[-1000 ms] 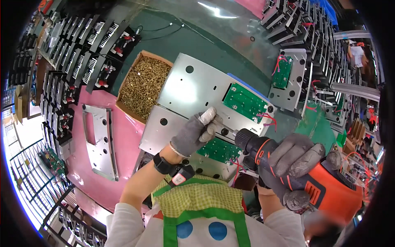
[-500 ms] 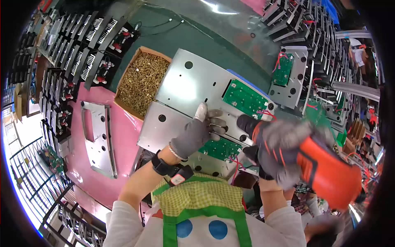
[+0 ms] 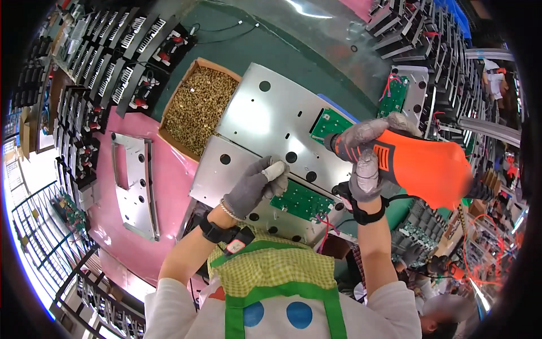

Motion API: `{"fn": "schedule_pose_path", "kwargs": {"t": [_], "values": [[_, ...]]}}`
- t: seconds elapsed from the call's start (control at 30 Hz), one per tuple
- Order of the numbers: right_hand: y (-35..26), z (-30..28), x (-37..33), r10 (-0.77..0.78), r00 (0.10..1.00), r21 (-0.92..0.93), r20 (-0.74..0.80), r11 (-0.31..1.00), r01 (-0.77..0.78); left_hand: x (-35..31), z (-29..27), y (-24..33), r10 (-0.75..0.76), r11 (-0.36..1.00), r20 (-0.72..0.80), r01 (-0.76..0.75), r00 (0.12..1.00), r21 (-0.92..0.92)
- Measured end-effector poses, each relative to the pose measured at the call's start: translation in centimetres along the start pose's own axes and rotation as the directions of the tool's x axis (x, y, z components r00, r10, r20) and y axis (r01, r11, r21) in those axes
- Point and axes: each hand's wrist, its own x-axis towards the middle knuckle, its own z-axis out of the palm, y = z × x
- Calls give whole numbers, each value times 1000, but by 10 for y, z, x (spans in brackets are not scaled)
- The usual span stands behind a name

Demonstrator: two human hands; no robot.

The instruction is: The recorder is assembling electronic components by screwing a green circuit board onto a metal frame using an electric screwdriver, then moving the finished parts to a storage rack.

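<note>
My right hand [image 3: 367, 158], in a grey glove, is wrapped round an orange power screwdriver [image 3: 426, 164]. The tool lies nearly sideways, its dark nose pointing left over the farther green circuit board [image 3: 327, 124] and covering part of it. That board sits on a large silver metal panel [image 3: 259, 110]. In a grey glove too, my left hand [image 3: 262, 183] has its fingers curled together above the nearer silver panel [image 3: 217, 175]; whatever is in them is too small to make out. Just right of these fingers is the nearer green circuit board [image 3: 302, 200], with red wires at its right end.
An open cardboard box [image 3: 197, 110] full of small brass-coloured pieces stands left of the panels. A narrow metal plate [image 3: 135, 186] lies on the pink surface [image 3: 175, 198]. Stacked black-and-white parts [image 3: 121, 51] fill the far left. Another panel with a board [image 3: 418, 85] stands at the far right.
The power screwdriver has swung away from me, its nose moving from the panel's right part toward the farther board. My left hand has drawn back toward me, and its spread fingers have curled together.
</note>
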Motion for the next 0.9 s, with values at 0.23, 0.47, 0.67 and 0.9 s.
{"fn": "schedule_pose_path", "kwargs": {"t": [0.23,0.47,0.67,0.9], "values": [[-5,3,-6,218,976,96,0,971,-217,4,0,-3,34,997,-55,-38,998,-71],[7,15,-5,18,990,-98,140,995,-4,1,2,1,109,970,-81,-124,991,-208],[-38,20,-22,-26,998,-398,-52,918,3,-7,-1,0,25,953,-11,-27,1000,-302],[-109,11,-29,-331,925,302,186,915,267,-7,14,-4,17,943,236,62,972,-326]]}}
